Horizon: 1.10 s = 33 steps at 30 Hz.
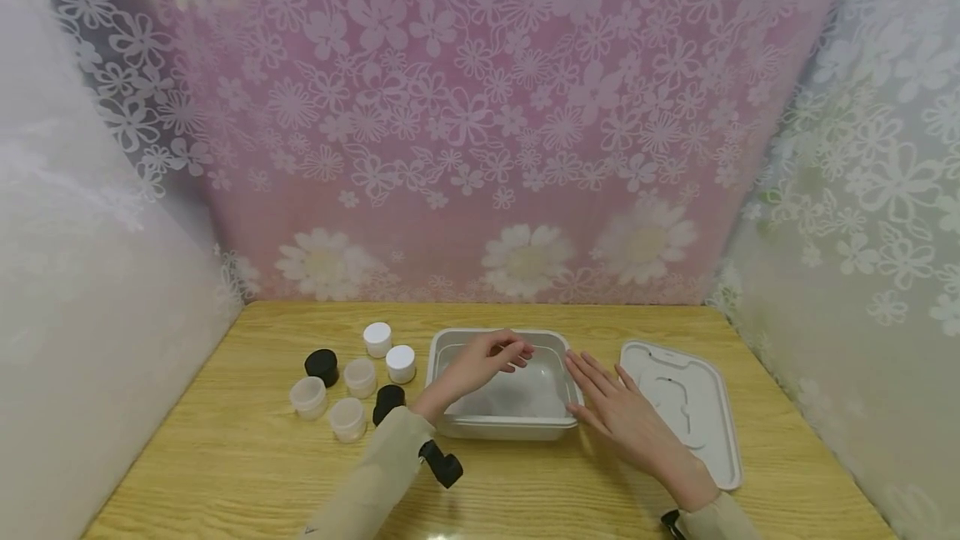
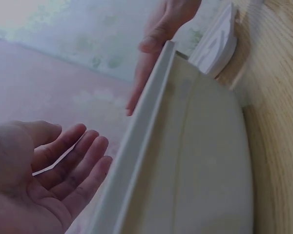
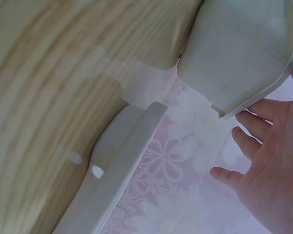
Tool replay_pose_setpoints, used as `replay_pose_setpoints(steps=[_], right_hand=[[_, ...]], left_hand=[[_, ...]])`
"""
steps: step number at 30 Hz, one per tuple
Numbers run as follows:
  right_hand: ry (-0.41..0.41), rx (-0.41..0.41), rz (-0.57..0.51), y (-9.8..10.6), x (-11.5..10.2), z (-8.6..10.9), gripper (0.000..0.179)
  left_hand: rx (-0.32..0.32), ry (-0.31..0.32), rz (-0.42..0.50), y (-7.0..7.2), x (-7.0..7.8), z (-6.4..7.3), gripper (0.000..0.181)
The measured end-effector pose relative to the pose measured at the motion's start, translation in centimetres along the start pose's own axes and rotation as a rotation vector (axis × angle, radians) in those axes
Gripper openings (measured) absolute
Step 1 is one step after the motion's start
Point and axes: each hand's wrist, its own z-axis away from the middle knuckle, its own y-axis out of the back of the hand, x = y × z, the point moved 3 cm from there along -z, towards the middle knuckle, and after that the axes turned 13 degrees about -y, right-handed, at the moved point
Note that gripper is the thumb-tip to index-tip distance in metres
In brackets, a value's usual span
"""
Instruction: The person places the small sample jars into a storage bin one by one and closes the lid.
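Note:
A pale grey plastic box (image 1: 510, 429) stands lidless at the middle of the table. My left hand (image 1: 483, 361) hovers over its interior, fingers loosely bent and nothing in them; the left wrist view shows the palm turned up beside the rim (image 2: 136, 146). At the box's right side, my right hand (image 1: 626, 415) lies with fingers straight, fingertips right at the rim. In the right wrist view the fingers (image 3: 254, 124) meet the underside of that rim. The box's flat lid (image 1: 716, 407) lies to the right of my right hand.
Left of the box stand several small jars: two with white lids (image 1: 401, 363), black ones (image 1: 322, 367), and clear ones (image 1: 348, 419). One black jar (image 1: 388, 401) sits close to my left forearm. A flowered curtain (image 1: 480, 148) hangs behind the table (image 1: 225, 448).

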Motion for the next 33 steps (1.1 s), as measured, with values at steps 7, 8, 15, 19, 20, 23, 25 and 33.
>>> replay_pose_setpoints(steps=[7,8,15,19,20,23,25,33], right_hand=[[-0.012,-0.033,-0.015,-0.1,0.1,-0.1,0.067],[-0.009,-0.031,-0.016,-0.1,0.1,-0.1,0.067],[-0.002,-0.017,-0.014,0.1,0.2,-0.2,0.067],[-0.008,-0.027,-0.012,0.1,0.2,-0.2,0.067],[-0.009,-0.028,-0.013,0.1,0.2,-0.2,0.067],[-0.012,-0.031,-0.015,0.0,0.1,-0.1,0.067],[-0.014,-0.033,-0.019,0.0,0.1,-0.1,0.067],[-0.012,-0.018,-0.018,-0.1,0.0,-0.1,0.067]], left_hand=[[0.11,-0.01,-0.019,3.3,1.2,1.9,0.037],[0.127,-0.012,-0.029,3.9,1.3,2.2,0.037],[0.223,-0.018,-0.103,7.8,2.3,4.8,0.034],[0.247,0.003,-0.183,9.5,2.4,6.7,0.033],[0.251,0.011,-0.205,9.8,2.4,7.2,0.032],[0.251,0.046,-0.301,10.8,2.4,8.8,0.026],[0.247,0.072,-0.374,11.4,2.3,9.8,0.023],[0.16,0.122,-0.542,12.1,1.8,12.6,0.02]])
